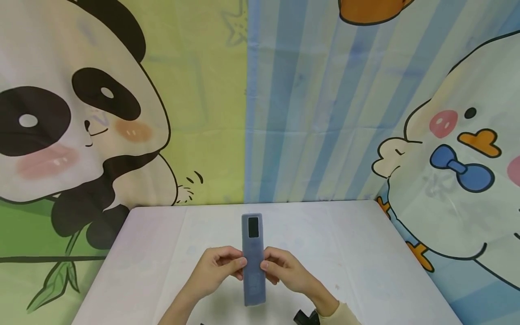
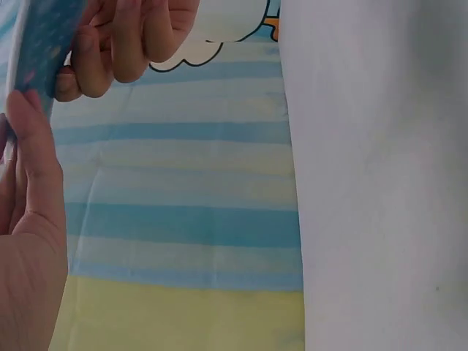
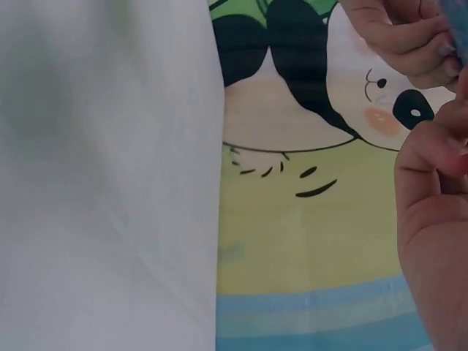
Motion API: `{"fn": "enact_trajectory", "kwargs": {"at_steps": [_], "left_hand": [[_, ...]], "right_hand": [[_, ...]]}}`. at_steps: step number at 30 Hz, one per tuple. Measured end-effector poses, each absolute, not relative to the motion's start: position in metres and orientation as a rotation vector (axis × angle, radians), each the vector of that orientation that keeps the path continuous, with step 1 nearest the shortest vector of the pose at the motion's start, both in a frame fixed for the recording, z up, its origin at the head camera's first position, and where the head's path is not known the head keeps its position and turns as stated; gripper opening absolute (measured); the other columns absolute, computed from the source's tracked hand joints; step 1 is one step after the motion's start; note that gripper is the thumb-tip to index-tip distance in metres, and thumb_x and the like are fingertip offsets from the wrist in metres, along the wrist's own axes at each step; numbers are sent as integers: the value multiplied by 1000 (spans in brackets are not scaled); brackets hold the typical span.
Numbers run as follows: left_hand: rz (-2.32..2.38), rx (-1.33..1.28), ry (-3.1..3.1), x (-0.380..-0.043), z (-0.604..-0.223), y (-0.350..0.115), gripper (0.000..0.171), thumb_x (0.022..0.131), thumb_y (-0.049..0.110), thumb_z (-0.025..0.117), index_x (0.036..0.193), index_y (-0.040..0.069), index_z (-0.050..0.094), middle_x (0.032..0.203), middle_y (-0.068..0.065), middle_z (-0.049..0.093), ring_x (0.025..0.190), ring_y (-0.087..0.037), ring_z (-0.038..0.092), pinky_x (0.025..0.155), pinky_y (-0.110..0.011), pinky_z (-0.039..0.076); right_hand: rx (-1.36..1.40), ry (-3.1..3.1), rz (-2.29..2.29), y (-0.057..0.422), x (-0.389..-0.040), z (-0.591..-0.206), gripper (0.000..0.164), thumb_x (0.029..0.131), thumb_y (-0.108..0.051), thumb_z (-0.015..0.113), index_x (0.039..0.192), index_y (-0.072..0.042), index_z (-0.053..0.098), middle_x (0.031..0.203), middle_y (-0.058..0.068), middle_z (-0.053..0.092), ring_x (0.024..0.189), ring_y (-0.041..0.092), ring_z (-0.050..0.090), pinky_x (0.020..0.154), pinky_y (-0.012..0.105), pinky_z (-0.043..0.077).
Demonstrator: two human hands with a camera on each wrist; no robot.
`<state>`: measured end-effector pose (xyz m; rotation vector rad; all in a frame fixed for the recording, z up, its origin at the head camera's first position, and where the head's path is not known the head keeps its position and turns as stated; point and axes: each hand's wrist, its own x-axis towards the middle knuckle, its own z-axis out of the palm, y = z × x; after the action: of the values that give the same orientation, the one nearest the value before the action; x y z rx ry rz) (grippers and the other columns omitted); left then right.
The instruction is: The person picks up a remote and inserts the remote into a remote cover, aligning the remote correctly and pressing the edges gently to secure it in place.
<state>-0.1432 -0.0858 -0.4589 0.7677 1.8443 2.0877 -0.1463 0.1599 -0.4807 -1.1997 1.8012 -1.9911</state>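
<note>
A long, narrow blue case (image 1: 253,271) is held upright above the table, with a dark rectangle near its top end. My left hand (image 1: 217,270) pinches its left edge, thumb on the near face and fingers behind. On the opposite edge, my right hand (image 1: 287,269) pinches it at about the same height. In the left wrist view, the case (image 2: 45,51) shows a speckled blue side and a pale edge. Only a sliver of the case (image 3: 459,29) enters the right wrist view. What the case contains cannot be seen.
A white table (image 1: 325,253) lies beneath both hands. Behind it hang printed cloths, with a panda (image 1: 134,176) on the left and a white bird (image 1: 438,216) on the right. A small black object (image 1: 305,317) is by the right wrist.
</note>
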Motion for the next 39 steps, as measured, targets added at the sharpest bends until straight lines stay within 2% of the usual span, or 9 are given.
{"fn": "enact_trajectory", "kwargs": {"at_steps": [3, 8, 13, 17, 24, 31, 39], "left_hand": [[2127, 800, 1764, -145, -459, -86, 17, 98, 3, 64, 103, -13, 67, 87, -8, 72, 70, -15, 69, 68, -39, 59], [2068, 761, 1934, -144, -458, -85, 19, 97, 11, 67, 105, -7, 70, 91, -11, 72, 73, -20, 71, 69, -40, 59], [1984, 755, 2160, -145, -460, -83, 21, 97, 20, 69, 108, 2, 71, 96, -8, 72, 77, -22, 71, 71, -37, 59], [1942, 788, 2288, -147, -463, -82, 18, 95, 23, 72, 106, 8, 74, 90, -3, 68, 74, -18, 68, 66, -33, 59], [1908, 758, 2291, -148, -466, -81, 23, 94, 23, 73, 109, 7, 74, 81, 1, 72, 67, -17, 68, 62, -33, 57], [1950, 743, 2229, -149, -466, -78, 25, 95, 18, 72, 114, 2, 70, 83, -3, 73, 70, -24, 71, 66, -34, 59], [2000, 728, 2158, -150, -468, -78, 27, 96, 19, 70, 115, 1, 70, 90, -11, 73, 77, -29, 72, 72, -35, 59]], "right_hand": [[-1219, 1773, -2001, 160, -146, -478, 13, 106, 1, 42, 101, 5, 53, 67, 21, 44, 50, 32, 39, 42, 36, 37], [-1178, 1922, -1950, 160, -146, -474, 11, 104, 4, 46, 100, 1, 56, 72, 21, 52, 51, 30, 42, 47, 25, 43], [-1064, 2091, -1913, 158, -144, -474, 9, 102, 2, 53, 99, -2, 60, 73, 19, 58, 49, 22, 45, 44, 26, 43], [-985, 2154, -1913, 158, -143, -475, 5, 101, -1, 58, 101, -3, 63, 70, 18, 61, 44, 23, 47, 40, 25, 43], [-936, 2157, -1966, 159, -142, -477, 15, 101, 1, 57, 115, 1, 63, 71, 21, 67, 39, 24, 54, 33, 27, 41], [-943, 2076, -2017, 159, -142, -473, 20, 103, 1, 52, 121, 4, 60, 85, 28, 68, 57, 36, 66, 38, 37, 49], [-937, 2017, -2093, 159, -143, -477, 25, 106, -1, 46, 126, 5, 59, 98, 29, 69, 77, 40, 71, 45, 38, 55]]}}
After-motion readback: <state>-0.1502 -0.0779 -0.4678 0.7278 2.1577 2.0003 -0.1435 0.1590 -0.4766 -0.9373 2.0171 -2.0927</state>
